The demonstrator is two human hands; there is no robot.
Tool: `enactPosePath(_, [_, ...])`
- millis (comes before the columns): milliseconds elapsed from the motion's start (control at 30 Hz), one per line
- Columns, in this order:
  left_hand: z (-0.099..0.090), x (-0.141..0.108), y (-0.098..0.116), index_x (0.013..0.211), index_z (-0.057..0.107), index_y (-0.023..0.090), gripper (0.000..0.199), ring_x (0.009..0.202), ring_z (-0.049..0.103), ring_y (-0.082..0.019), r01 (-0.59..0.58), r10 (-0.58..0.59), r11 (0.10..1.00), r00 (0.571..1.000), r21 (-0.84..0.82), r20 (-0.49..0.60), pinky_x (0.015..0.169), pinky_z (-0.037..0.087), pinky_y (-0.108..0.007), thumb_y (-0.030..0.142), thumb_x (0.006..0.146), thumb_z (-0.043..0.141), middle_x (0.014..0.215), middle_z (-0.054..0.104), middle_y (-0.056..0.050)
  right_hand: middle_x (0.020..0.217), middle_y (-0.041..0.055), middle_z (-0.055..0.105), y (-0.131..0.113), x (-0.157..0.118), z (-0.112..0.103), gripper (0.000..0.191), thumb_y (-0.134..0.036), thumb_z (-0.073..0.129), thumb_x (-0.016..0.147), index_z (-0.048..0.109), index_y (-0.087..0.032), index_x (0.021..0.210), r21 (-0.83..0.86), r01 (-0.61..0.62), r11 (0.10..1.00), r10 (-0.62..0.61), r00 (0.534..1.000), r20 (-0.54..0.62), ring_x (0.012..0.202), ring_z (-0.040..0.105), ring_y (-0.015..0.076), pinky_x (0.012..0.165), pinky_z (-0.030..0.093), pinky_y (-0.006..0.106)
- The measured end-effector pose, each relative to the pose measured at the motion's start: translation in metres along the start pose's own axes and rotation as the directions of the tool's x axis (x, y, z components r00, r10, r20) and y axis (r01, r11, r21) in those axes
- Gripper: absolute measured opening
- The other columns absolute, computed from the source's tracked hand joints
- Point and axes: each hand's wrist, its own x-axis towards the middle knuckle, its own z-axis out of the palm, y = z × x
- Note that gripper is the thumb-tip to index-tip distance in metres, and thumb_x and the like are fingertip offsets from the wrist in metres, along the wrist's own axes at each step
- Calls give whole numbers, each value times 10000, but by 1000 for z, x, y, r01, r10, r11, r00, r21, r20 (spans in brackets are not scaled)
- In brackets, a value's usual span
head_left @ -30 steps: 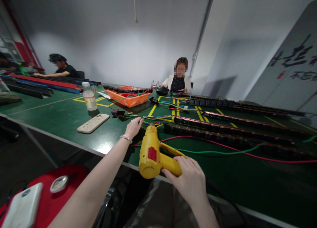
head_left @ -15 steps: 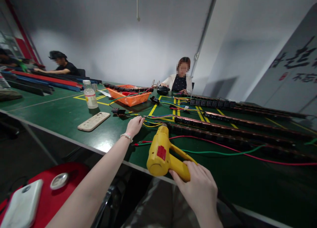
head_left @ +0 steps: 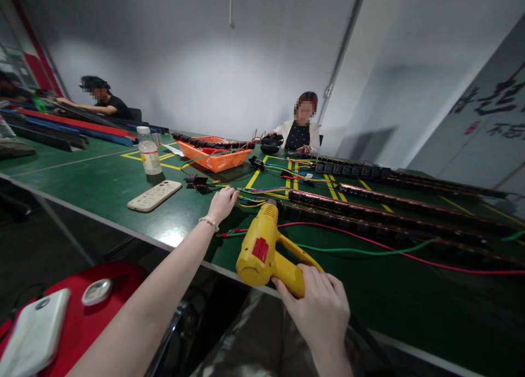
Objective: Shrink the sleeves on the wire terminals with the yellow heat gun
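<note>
My right hand [head_left: 315, 303] is wrapped around the handle of a yellow heat gun [head_left: 260, 246] with a red label. Its nozzle points away from me, close to the yellow wires [head_left: 251, 204] that run out of a long dark strip assembly [head_left: 328, 219]. My left hand [head_left: 223, 203], a beaded bracelet on its wrist, is closed in a pinch at the left ends of these wires; the fingertips partly hide what they grip. Just beyond it lies a black connector [head_left: 196, 180] with short leads. Red and green wires [head_left: 233, 233] with ring ends lie between my hand and the gun.
On the green table [head_left: 172, 227] are a beige phone [head_left: 155, 195], a bottle [head_left: 149, 152] and an orange basket [head_left: 217, 161]. More strip assemblies [head_left: 389, 201] stretch right. A co-worker [head_left: 301, 128] sits opposite. A red stool [head_left: 123, 278] holds a white phone [head_left: 35, 330].
The heat gun and my right hand have shifted slightly left. My left hand stays at the wires with little movement. The co-worker at far left has raised a dark strip.
</note>
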Motion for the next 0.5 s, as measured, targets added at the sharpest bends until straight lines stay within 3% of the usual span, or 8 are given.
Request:
enactPosePath(300, [3,3,-5,736,527,190,326,862,536,-180,-21,20,999,999,26,38,749,377,-279,321,945,314,870,583,-61,732,44,594,-39,7,15,430,-558,504,814,586,-139,871,151,-25,988,20,999,34,730,541,182,798,358,353])
enactPosePath(500, [5,6,-11,728,529,195,334,840,533,-173,2,0,999,998,-41,64,748,395,-271,354,933,317,840,571,-50,724,41,585,-55,9,21,460,-594,482,813,588,-149,866,211,-32,977,32,999,5,719,521,173,793,358,343])
